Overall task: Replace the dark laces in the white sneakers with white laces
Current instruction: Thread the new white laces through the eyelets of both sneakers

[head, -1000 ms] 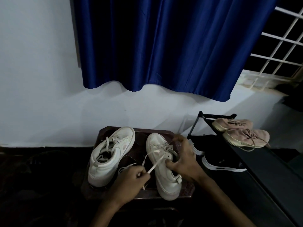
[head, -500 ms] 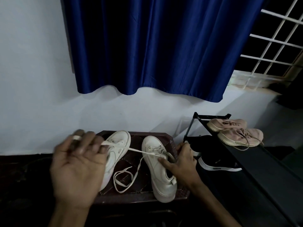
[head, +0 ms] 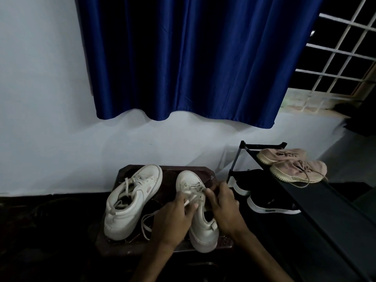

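Two white sneakers stand on a dark brown stool (head: 205, 171). The left sneaker (head: 130, 202) carries a white lace and nothing touches it. Over the right sneaker (head: 200, 226) my left hand (head: 173, 218) pinches the tip of a white lace (head: 192, 197) at the eyelets. The slack of that lace loops on the stool (head: 145, 222) between the shoes. My right hand (head: 223, 208) grips the right sneaker's far side, thumb on its tongue area. No dark lace can be made out.
A black shoe rack (head: 317, 202) stands right of the stool, with a pink pair (head: 295, 167) on top and black sneakers (head: 270, 202) on a lower shelf. A white wall and a blue curtain (head: 189, 58) are behind. The floor around is dark.
My left hand, which had drawn the lace up and out to the left, has come back down to the right sneaker's eyelets. My right hand has stayed on that sneaker.
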Demonstrator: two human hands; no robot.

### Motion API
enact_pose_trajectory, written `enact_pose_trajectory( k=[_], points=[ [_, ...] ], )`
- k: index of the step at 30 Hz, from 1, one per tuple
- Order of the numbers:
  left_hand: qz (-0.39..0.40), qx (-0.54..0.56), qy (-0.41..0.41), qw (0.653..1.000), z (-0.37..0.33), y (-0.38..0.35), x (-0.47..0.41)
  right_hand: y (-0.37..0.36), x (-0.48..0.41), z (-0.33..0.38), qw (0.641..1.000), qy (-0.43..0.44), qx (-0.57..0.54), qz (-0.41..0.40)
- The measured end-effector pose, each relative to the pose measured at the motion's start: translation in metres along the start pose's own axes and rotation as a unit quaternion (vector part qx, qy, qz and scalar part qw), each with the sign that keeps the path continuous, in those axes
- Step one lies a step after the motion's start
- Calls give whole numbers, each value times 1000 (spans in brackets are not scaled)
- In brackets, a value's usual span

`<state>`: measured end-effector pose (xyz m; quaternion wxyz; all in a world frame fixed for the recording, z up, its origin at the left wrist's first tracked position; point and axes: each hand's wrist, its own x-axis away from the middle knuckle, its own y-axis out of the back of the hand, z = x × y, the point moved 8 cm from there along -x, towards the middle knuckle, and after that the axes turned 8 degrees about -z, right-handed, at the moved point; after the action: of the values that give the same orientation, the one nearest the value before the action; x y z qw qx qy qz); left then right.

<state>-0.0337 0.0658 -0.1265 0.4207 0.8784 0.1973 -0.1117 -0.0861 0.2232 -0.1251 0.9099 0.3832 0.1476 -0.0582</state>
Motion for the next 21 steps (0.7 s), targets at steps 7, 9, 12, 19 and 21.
enact_pose_trajectory(
  k=[7, 9, 12, 19, 21],
  points=[
    [-7, -57, -70, 996, 21, -28, 29, 0, -11, 24, 984, 109, 136, 24],
    [-37, -74, -102, 991, 24, -36, 43, -1, -17, 40, 986, 135, 95, 26],
    [-85, -112, -132, 981, 22, -41, 58, -10, -27, 78, 970, 228, 82, 18],
    [-178, -150, -188, 954, 22, -49, 76, -116, -7, 119, 857, 333, 286, 270],
    [-193, -154, -188, 951, 21, -47, 74, -131, 1, 116, 827, 338, 340, 294]
  ],
)
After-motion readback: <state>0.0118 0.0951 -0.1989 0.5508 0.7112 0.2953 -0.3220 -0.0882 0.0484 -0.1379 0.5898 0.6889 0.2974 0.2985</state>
